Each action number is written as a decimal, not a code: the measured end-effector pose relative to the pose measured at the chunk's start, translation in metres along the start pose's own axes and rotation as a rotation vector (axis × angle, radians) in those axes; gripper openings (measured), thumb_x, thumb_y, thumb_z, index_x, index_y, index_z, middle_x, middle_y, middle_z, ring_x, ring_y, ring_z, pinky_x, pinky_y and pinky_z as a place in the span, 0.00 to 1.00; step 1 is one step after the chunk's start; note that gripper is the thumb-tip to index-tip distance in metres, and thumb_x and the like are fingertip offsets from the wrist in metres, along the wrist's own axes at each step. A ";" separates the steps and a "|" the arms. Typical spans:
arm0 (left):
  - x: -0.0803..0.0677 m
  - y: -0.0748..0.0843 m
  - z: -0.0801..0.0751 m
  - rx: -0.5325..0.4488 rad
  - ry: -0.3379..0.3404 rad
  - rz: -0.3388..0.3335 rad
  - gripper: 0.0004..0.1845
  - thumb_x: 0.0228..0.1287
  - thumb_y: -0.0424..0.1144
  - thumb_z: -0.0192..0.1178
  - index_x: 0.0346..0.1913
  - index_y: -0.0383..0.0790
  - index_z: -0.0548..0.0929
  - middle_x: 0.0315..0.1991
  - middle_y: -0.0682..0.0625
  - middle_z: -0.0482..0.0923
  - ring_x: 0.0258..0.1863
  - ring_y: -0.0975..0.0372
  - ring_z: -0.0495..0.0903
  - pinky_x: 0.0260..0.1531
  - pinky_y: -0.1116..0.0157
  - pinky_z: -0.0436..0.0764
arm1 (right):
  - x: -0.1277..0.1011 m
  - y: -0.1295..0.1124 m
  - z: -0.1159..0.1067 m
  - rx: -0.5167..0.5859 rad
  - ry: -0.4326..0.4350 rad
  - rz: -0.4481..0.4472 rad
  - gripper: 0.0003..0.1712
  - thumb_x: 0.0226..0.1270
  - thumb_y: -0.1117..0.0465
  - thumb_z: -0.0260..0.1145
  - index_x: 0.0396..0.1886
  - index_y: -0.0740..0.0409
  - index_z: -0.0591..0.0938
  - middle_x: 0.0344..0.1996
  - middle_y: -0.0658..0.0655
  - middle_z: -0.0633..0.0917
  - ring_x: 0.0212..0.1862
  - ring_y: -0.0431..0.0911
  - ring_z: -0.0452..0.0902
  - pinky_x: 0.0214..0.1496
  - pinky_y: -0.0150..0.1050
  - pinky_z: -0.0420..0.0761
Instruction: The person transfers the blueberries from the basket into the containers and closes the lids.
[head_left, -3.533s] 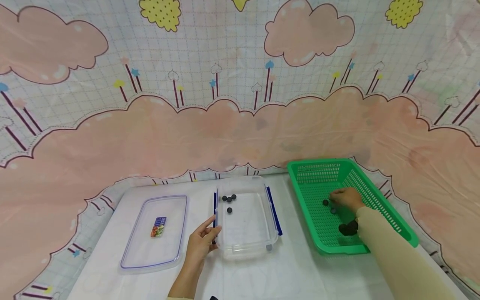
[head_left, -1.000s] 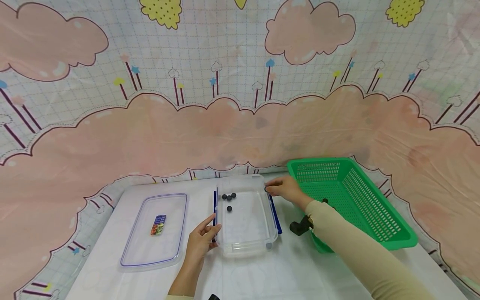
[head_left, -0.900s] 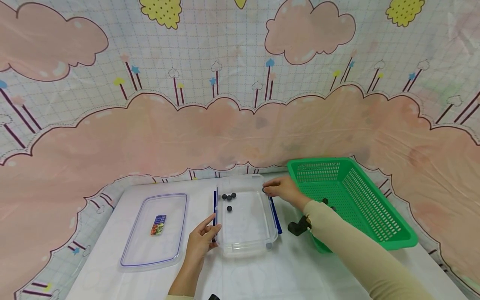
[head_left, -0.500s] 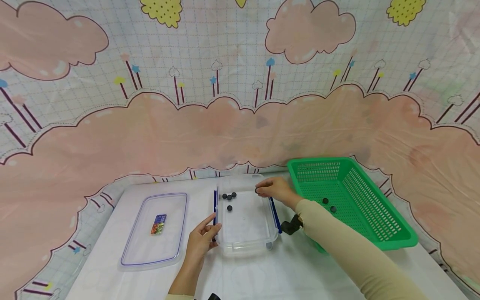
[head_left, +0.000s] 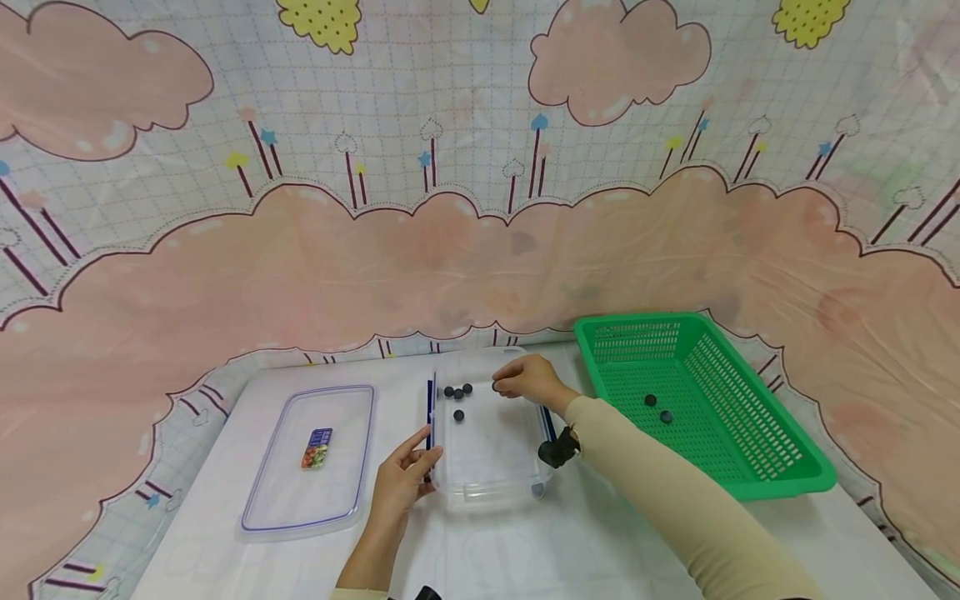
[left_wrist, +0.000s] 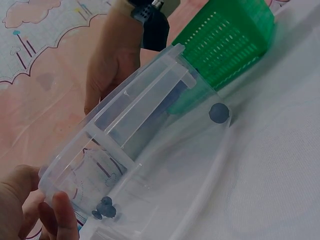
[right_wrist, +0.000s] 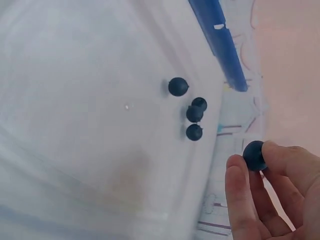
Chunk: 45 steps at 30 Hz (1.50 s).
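My right hand [head_left: 534, 382] is over the far right part of a clear plastic food container [head_left: 495, 492]. Thumb and fingertips pinch one dark blueberry [right_wrist: 254, 155], with the container's floor below. On that floor, near the left wall, several blueberries [right_wrist: 194, 114] sit in a loose cluster. Another blueberry [left_wrist: 219, 113] rests alone in the near right corner. My left hand [head_left: 401, 479] holds the container's left side, thumb and fingers at the wall beside the blue latch. Two more blueberries [head_left: 657, 408] lie in a green basket [head_left: 633, 487] on the right.
A clear lid [head_left: 281, 500] with a blue seal and a colourful label lies flat left of the container. White cloth [head_left: 600, 550] covers the table. A patterned curtain [head_left: 420, 275] hangs behind. The basket's tall rim stands close to the container's right side.
Since the earliest frame my right hand has left the basket carrying a blueberry, crossed the container's right rim and come further left over it. The left hand has stayed put.
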<state>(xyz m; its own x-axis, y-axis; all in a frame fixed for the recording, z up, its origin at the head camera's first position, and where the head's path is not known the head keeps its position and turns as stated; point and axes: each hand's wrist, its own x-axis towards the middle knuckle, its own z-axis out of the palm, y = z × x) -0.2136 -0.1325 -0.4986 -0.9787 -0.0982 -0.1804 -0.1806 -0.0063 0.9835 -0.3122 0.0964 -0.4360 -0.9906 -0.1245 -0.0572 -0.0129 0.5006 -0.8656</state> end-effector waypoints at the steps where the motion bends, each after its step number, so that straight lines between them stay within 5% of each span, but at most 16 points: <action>1: 0.000 0.000 0.000 0.001 0.003 -0.001 0.29 0.63 0.40 0.68 0.67 0.42 0.75 0.35 0.53 0.74 0.31 0.64 0.71 0.24 0.71 0.80 | 0.001 0.000 0.001 -0.004 0.000 0.004 0.11 0.63 0.66 0.69 0.45 0.67 0.87 0.36 0.59 0.89 0.36 0.45 0.86 0.50 0.46 0.85; 15: 0.002 -0.002 0.002 -0.004 0.001 -0.015 0.29 0.64 0.39 0.67 0.68 0.42 0.74 0.35 0.54 0.74 0.31 0.65 0.70 0.24 0.71 0.80 | 0.012 -0.005 0.014 -0.070 0.027 0.037 0.11 0.65 0.65 0.69 0.45 0.65 0.87 0.36 0.58 0.89 0.35 0.43 0.84 0.43 0.35 0.86; 35: 0.002 -0.002 0.002 -0.010 0.002 -0.017 0.30 0.63 0.40 0.68 0.68 0.42 0.74 0.35 0.54 0.74 0.31 0.65 0.70 0.24 0.70 0.80 | 0.025 0.019 0.052 0.008 0.049 0.184 0.07 0.59 0.67 0.72 0.38 0.63 0.88 0.33 0.57 0.88 0.29 0.41 0.81 0.37 0.32 0.84; 40: 0.002 -0.001 0.002 -0.008 0.001 -0.018 0.30 0.63 0.40 0.68 0.68 0.42 0.74 0.35 0.54 0.74 0.31 0.66 0.70 0.24 0.71 0.80 | 0.025 0.015 0.045 -0.050 0.044 0.173 0.12 0.61 0.63 0.72 0.45 0.61 0.88 0.40 0.56 0.88 0.35 0.43 0.81 0.42 0.35 0.83; 45: 0.001 0.000 0.001 -0.004 0.002 -0.012 0.30 0.64 0.40 0.67 0.68 0.42 0.74 0.35 0.55 0.74 0.31 0.66 0.70 0.24 0.71 0.80 | 0.029 -0.007 0.007 -0.022 0.024 0.082 0.18 0.67 0.61 0.68 0.54 0.63 0.84 0.49 0.61 0.86 0.46 0.51 0.84 0.54 0.42 0.83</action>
<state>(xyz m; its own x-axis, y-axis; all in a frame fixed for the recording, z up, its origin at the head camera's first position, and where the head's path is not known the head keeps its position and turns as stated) -0.2152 -0.1313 -0.4988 -0.9763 -0.1000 -0.1920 -0.1918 -0.0118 0.9814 -0.3394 0.0832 -0.4354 -0.9914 -0.0616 -0.1155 0.0660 0.5268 -0.8474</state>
